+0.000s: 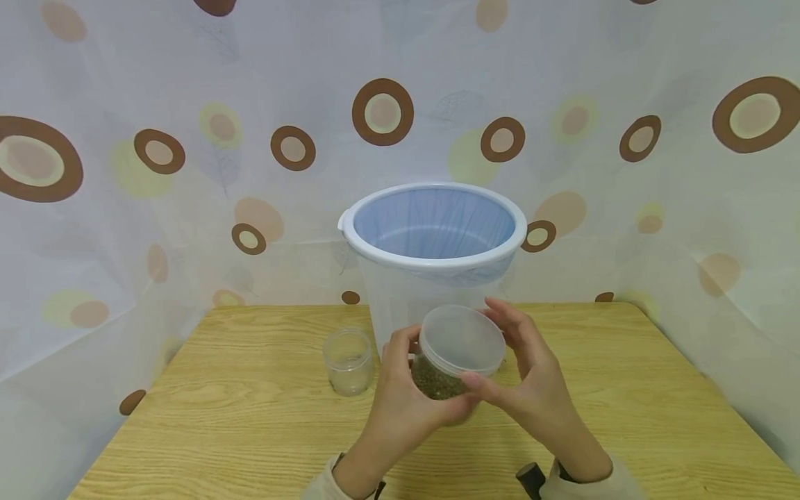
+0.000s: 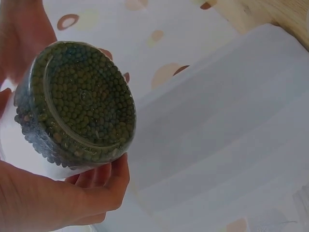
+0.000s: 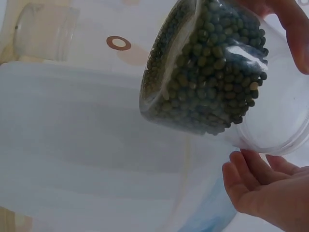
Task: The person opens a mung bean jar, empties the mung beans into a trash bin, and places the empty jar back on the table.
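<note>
A clear plastic jar (image 2: 87, 96) of green mung beans (image 3: 212, 72) is held up tilted in front of the bucket, its translucent lid (image 1: 464, 339) facing me. My left hand (image 1: 403, 403) grips the jar's body, thumb across the near side and fingers around the left. At the lid's rim, my right hand (image 1: 537, 382) has its thumb on the near edge and its fingers at the far right edge. The beans fill the lower part of the jar, and the part nearest the lid is bare, as the right wrist view shows.
Just behind the hands stands a tall white bucket (image 1: 406, 298) with a blue liner (image 1: 431, 229) over its rim. A second clear jar (image 1: 348, 364), open at the top, sits left of it on the wooden table (image 1: 250, 403). Patterned sheeting (image 1: 300, 76) surrounds the table's back and sides.
</note>
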Motion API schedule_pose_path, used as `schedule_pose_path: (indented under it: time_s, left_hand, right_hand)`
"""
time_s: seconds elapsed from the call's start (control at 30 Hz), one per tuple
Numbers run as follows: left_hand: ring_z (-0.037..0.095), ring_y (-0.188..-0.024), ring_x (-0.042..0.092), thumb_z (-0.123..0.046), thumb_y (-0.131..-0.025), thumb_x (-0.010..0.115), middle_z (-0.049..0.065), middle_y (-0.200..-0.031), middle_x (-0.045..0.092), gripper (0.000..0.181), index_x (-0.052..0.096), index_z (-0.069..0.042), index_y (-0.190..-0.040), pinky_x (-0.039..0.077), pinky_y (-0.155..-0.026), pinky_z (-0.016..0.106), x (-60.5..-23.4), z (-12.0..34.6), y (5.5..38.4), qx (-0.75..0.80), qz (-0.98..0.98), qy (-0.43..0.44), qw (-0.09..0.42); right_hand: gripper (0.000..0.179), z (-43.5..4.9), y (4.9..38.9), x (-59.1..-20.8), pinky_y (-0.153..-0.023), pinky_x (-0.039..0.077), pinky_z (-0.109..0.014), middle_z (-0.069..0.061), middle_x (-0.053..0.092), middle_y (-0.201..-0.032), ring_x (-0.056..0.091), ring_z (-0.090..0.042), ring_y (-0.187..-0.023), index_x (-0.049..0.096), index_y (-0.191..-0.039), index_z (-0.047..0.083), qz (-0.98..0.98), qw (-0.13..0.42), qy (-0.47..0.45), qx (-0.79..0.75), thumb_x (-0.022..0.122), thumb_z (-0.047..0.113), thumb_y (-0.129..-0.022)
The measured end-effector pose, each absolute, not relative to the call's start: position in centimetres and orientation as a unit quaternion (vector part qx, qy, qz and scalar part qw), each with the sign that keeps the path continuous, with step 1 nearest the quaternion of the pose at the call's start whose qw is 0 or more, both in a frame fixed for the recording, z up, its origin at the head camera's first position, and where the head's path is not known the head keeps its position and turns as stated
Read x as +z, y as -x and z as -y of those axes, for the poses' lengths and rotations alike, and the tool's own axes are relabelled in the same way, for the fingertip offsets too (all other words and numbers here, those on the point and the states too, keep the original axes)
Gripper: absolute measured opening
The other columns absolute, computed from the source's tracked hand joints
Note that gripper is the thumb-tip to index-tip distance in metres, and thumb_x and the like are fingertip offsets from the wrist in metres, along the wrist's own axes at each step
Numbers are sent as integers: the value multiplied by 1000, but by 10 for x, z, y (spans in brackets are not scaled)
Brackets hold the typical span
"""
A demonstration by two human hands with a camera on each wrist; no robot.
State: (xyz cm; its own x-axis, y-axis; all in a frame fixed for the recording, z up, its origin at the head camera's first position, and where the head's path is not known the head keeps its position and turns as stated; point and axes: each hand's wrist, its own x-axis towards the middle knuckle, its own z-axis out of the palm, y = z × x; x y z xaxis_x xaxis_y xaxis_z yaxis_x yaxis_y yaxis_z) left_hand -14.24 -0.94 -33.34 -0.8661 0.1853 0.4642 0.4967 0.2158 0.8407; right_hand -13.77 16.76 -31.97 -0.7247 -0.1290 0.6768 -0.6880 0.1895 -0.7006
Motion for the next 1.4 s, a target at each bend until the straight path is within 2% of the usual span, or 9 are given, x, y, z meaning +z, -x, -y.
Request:
schedule_pose_path:
  time_s: [0.3,0.5,0.6,0.7,0.83,0.97,1.2,1.3,1.4]
  left_hand:
    - [17,-106,42,-28,-67,88,-1,-119,46,81,42,-13,-131,38,-86,39,-333,13,146,-606,753,236,100]
    - [19,-105,43,-28,-66,88,-2,-121,48,80,42,-15,-131,37,-87,42,-333,14,146,-627,742,220,91]
    - [17,-104,44,-31,-63,89,-3,-118,48,81,43,-17,-128,40,-85,39,-336,9,145,-605,754,205,153]
    - [15,-103,44,-31,-60,90,-1,-114,48,82,44,-13,-125,42,-83,36,-343,2,146,-541,772,206,263]
    - [16,-99,44,-37,-54,92,4,-108,48,87,44,-5,-119,43,-80,33,-354,-7,149,-441,784,208,385]
    - [18,-95,42,-44,-51,93,6,-104,46,92,42,-3,-116,42,-77,32,-359,-13,148,-395,790,212,420]
    - [16,-92,43,-38,-53,93,6,-102,46,88,42,-3,-115,43,-76,31,-359,-15,146,-392,795,221,408]
    - [14,-94,42,-32,-54,93,3,-105,46,85,43,-5,-117,42,-77,30,-357,-11,145,-433,793,237,357]
    - [13,-99,41,-25,-58,91,0,-111,46,81,42,-8,-120,42,-81,31,-352,-5,144,-480,793,252,277]
  right_hand:
    - [80,-178,146,-322,-103,36,-20,-17,46,-140,47,-15,-126,34,-145,-1,701,203,-362,581,68,-16,-75]
    - [71,-178,148,-324,-103,37,-21,-15,46,-141,48,-16,-125,34,-143,-5,685,206,-381,585,63,-16,-79]
    - [69,-171,144,-323,-101,38,-19,-12,46,-141,47,-15,-124,37,-144,1,711,218,-331,581,64,-11,-81]
    - [68,-159,134,-321,-99,37,-20,-8,45,-142,45,-15,-124,39,-144,7,755,231,-239,565,69,-1,-83]
    - [70,-142,120,-319,-100,39,-37,-6,43,-144,43,-20,-125,37,-145,9,795,228,-126,548,73,17,-85]
    - [82,-134,113,-319,-93,43,-51,-9,41,-145,45,-28,-122,33,-146,9,809,222,-75,538,79,26,-81]
    - [85,-136,115,-319,-89,45,-52,-14,42,-144,48,-34,-119,34,-145,7,811,237,-99,525,82,22,-77]
    - [83,-141,117,-318,-85,48,-43,-14,47,-140,52,-31,-114,37,-143,5,810,244,-123,519,83,17,-75]
    - [80,-147,119,-317,-83,48,-32,-12,50,-137,54,-27,-111,39,-142,6,807,243,-146,518,82,13,-75]
